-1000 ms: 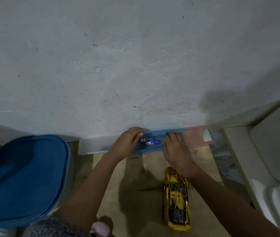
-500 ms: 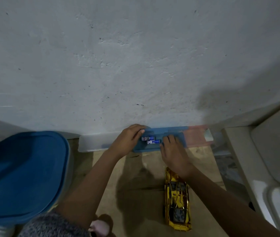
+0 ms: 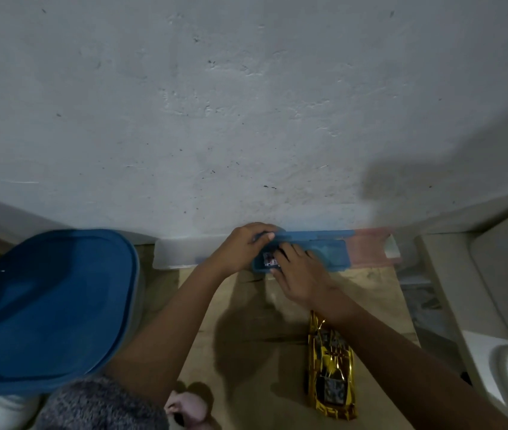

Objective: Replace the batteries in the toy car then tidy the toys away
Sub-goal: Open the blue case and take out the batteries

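Obs.: blue case [image 3: 324, 254] lies open at centre frame, tight against the foot of the wall [image 3: 246, 103]. Its long axis runs left to right across the frame.

Batteries [image 3: 268, 261]: at the case's left end, only partly visible under fingers. Label is white/red/blue. Count not readable.

Left hand [image 3: 241, 248]: grips the case's left end, fingers curled over the far rim, thumb side towards the camera. Judged to be steadying the case.

Right hand [image 3: 300, 276]: comes in from lower right, fingers bent down into the case onto the batteries. Contact seems likely. Cannot tell whether they are pinched or only touched, as the fingertips are hidden.

Toy car [image 3: 331, 375]: gold, on the floor at lower centre-right, partly under the right forearm. Long axis runs top to bottom of the frame, at right angles to the case. It lies well below the case, towards the camera, and neither hand touches it.

Key relation: the batteries lie directly under the right fingertips, so the right hand is better placed to lift them. Judgement: the lift then travels down-frame to the car, which sits on the right hand's side
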